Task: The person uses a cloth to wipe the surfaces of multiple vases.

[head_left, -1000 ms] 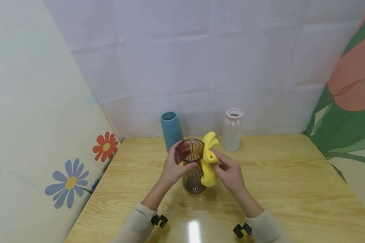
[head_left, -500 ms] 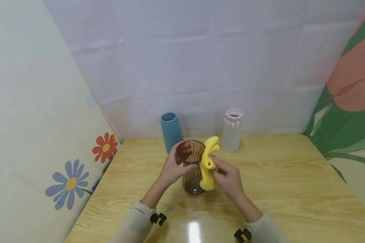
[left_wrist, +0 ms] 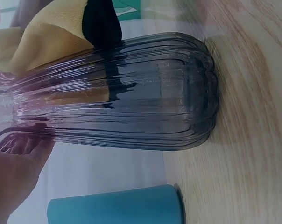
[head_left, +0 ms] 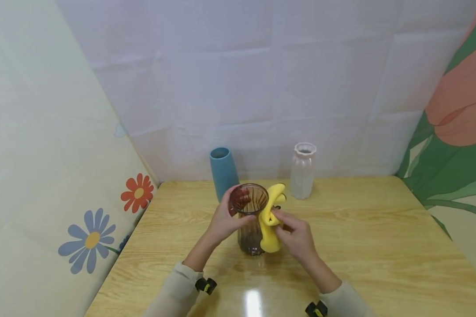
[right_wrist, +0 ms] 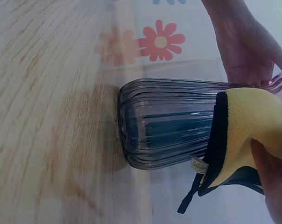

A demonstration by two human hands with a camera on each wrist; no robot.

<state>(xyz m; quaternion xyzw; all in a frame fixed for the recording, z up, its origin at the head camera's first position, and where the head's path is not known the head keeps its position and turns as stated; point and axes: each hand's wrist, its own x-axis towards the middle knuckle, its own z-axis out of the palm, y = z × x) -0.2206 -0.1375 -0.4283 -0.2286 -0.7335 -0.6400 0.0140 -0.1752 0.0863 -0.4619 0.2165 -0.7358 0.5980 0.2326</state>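
Observation:
A ribbed, see-through glass vase (head_left: 251,233), purplish at the neck and smoky grey below, stands on the wooden table. My left hand (head_left: 227,219) grips it round the neck, just under the flared rim. On the vase's right side lies a folded yellow cloth (head_left: 270,237), pinched between the thumb and fingers of my right hand (head_left: 297,235). The right wrist view shows the cloth (right_wrist: 253,126) with a dark border and a small white tag, against the upper side of the vase (right_wrist: 173,123). Part of the left fingers is hidden behind the glass.
A blue vase (head_left: 224,174) stands behind the glass vase, slightly left. Farther back on the right is a white vase (head_left: 303,171) with a scalloped rim. A white cloth backdrop (head_left: 242,88) rises behind the table (head_left: 361,229), with flower-printed panels at both sides.
My right hand has moved the yellow cloth a little down along the vase's right side. The left hand keeps its grip on the neck, and the vase has barely shifted.

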